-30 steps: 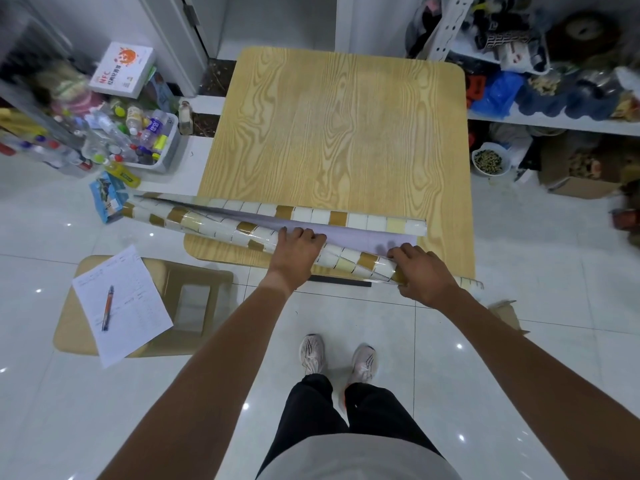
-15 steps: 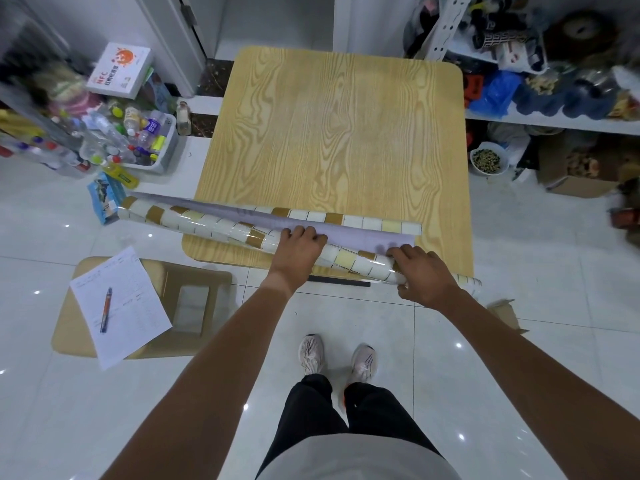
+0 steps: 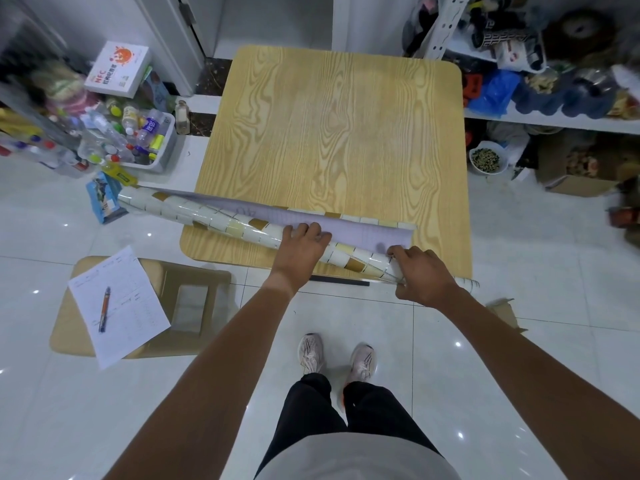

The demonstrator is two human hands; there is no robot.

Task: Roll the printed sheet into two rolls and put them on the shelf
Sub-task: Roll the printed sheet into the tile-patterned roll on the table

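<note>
A long roll of tile-printed sheet [image 3: 214, 216] lies slanted across the near edge of the wooden table [image 3: 332, 133], its left end sticking out past the table's left side. A narrow strip of the sheet's pale lilac back [image 3: 367, 233] still lies flat beyond the roll, with a line of printed tiles along its far edge. My left hand [image 3: 299, 249] presses palm down on the roll near its middle. My right hand [image 3: 420, 275] is curled around the roll's right end at the table's near right corner. The white shelf [image 3: 554, 123] stands at the right, crowded with items.
A low wooden stool [image 3: 145, 306] with a paper and a pen stands on the floor at the left. A bin of bottles [image 3: 138, 140] and a white box sit further left. A bowl [image 3: 486, 161] and a cardboard box sit under the shelf. My feet are just before the table.
The roll has turned further away from me, and the flat strip beyond it has become narrower. Both hands have stayed on the roll.
</note>
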